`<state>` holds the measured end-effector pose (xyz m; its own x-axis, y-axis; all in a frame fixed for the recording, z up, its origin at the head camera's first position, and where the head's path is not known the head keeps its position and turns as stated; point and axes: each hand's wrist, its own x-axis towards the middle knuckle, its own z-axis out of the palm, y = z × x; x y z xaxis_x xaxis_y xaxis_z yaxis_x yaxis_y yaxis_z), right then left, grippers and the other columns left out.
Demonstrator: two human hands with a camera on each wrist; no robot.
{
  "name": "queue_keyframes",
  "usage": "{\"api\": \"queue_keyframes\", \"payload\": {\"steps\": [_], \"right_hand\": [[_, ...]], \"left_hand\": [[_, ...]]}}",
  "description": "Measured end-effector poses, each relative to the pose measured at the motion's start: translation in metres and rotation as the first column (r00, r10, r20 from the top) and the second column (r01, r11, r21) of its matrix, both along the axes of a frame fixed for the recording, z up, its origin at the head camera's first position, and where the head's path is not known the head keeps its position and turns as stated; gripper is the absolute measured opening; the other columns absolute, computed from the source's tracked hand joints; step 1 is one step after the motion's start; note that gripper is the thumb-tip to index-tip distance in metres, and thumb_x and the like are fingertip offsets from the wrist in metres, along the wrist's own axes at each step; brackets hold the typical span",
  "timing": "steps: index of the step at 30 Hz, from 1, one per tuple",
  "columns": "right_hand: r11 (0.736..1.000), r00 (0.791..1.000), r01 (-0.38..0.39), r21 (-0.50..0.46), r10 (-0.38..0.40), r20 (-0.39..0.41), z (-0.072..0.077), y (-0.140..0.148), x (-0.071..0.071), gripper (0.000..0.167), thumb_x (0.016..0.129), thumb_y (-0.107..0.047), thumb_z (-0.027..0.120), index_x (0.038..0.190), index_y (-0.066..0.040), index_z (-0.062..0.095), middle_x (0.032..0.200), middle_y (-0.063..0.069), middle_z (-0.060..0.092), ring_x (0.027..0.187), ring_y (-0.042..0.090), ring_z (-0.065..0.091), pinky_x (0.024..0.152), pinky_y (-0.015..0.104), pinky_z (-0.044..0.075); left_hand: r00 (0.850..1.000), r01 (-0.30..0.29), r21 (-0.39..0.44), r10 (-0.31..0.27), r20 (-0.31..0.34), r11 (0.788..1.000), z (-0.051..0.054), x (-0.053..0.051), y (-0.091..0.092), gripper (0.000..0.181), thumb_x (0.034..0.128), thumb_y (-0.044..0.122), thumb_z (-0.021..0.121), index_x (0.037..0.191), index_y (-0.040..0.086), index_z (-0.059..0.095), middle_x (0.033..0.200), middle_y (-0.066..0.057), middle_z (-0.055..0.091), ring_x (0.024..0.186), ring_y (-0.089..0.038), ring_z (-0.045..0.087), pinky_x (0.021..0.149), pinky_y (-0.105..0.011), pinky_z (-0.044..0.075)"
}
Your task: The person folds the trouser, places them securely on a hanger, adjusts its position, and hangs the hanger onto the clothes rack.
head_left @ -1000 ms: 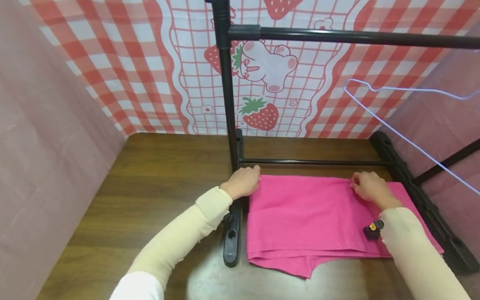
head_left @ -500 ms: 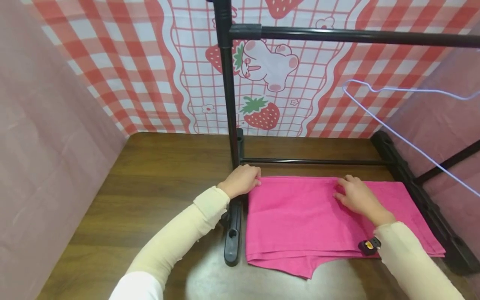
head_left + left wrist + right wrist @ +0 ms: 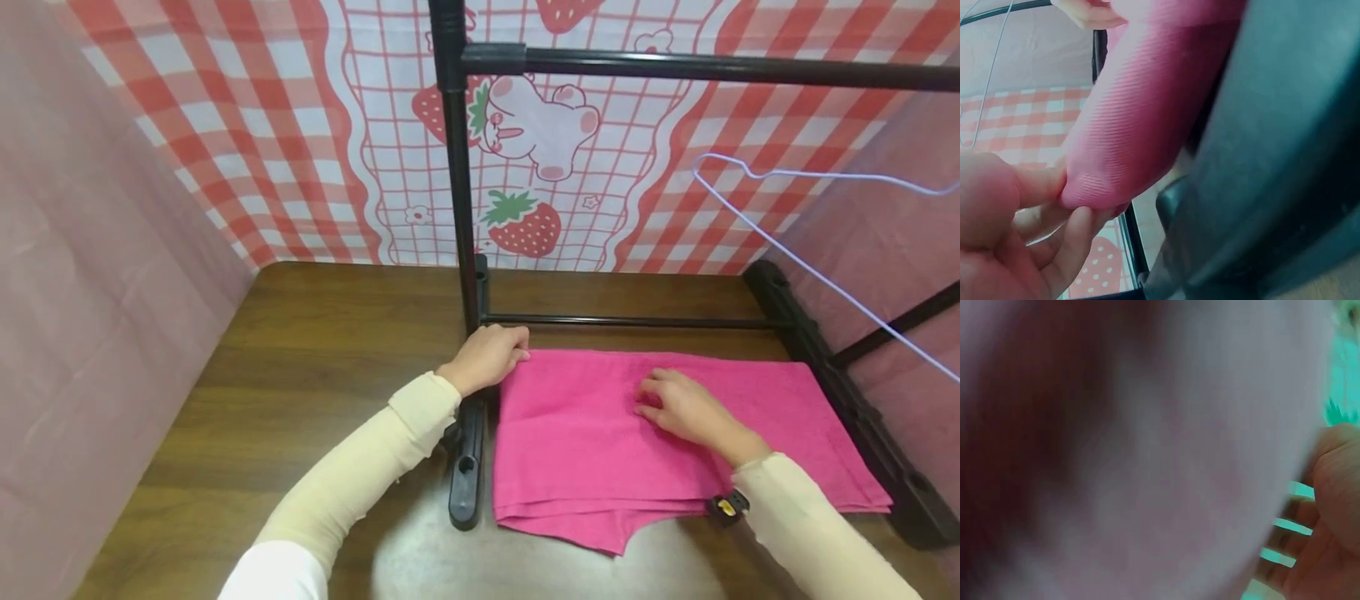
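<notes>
On the near side of the clothes rack (image 3: 459, 200), the folded pink cloth (image 3: 577, 433) lies on the wooden table (image 3: 322, 358), spread between the rack's two feet, with a loose pointed flap at the edge farthest from the rack's low crossbar. It looks light, soft and limp, its ribbed weave giving some grip; it should not break, but the stacked layers could slide apart. The best hold is probably a pinch through all layers at a corner on the crossbar side.

Above the cloth, between the rack's feet, the right hand (image 3: 690, 408) has loosely curved, parted fingers with nothing gripped; whether they touch the cloth I cannot tell. A small black device (image 3: 727, 507) sits at that wrist.

By the rack's left post, the left hand (image 3: 489, 357) pinches the far left corner of the cloth between thumb and fingers, its layers bunched into a thick, rounded fold.

To the right, below the rack's top bar, is a thin lilac hanger (image 3: 825, 175). Behind the rack hangs a checked strawberry curtain (image 3: 292, 142).
</notes>
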<state>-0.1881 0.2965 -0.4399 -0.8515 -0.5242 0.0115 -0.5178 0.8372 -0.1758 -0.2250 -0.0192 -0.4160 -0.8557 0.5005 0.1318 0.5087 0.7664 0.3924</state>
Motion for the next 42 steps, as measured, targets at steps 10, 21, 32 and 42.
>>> {"api": "queue_keyframes", "payload": {"steps": [10,21,32,42], "right_hand": [[0.999,1.000,-0.017,-0.033,0.017,0.025,-0.004,0.007,0.003,0.019,0.079,-0.019,0.079,0.094,-0.007,0.073,0.086,0.004,0.057,0.076,0.017,0.052,0.071,0.039,0.048],[0.998,0.992,0.052,-0.035,-0.048,0.114,-0.002,0.019,-0.006,0.020,0.079,-0.018,0.077,0.092,-0.004,0.071,0.088,0.010,0.061,0.081,0.026,0.060,0.078,0.048,0.050],[0.992,0.987,0.111,-0.058,-0.103,0.126,0.010,-0.010,-0.034,0.035,0.084,-0.020,0.075,0.111,0.001,0.068,0.109,0.022,0.064,0.105,0.041,0.059,0.093,0.056,0.047],[0.971,0.971,-0.038,-0.235,0.092,0.222,0.012,-0.094,-0.067,0.025,0.089,-0.027,0.070,0.107,-0.009,0.074,0.103,0.006,0.073,0.093,0.018,0.064,0.084,0.040,0.051]], "left_hand": [[0.995,-0.081,-0.054,0.084,0.057,0.995,-0.006,0.003,0.004,0.014,0.0971,0.019,0.059,0.095,0.006,0.061,0.084,-0.008,0.070,0.078,-0.024,0.068,0.072,-0.037,0.055],[0.971,-0.005,-0.235,-0.052,-0.235,0.972,-0.005,0.063,-0.003,0.033,0.0852,0.025,0.074,0.106,0.002,0.062,0.099,-0.011,0.061,0.085,-0.025,0.061,0.074,-0.034,0.055],[0.939,0.262,-0.423,-0.330,-0.094,0.867,-0.008,0.139,-0.007,0.039,0.0751,0.058,0.073,0.069,0.022,0.062,0.067,0.010,0.060,0.062,-0.008,0.052,0.055,-0.021,0.037],[0.908,0.227,-0.482,-0.363,-0.210,0.846,-0.013,0.159,-0.007,0.023,0.0718,0.032,0.077,0.060,0.022,0.060,0.061,0.009,0.059,0.054,-0.010,0.052,0.046,-0.023,0.035]]}}
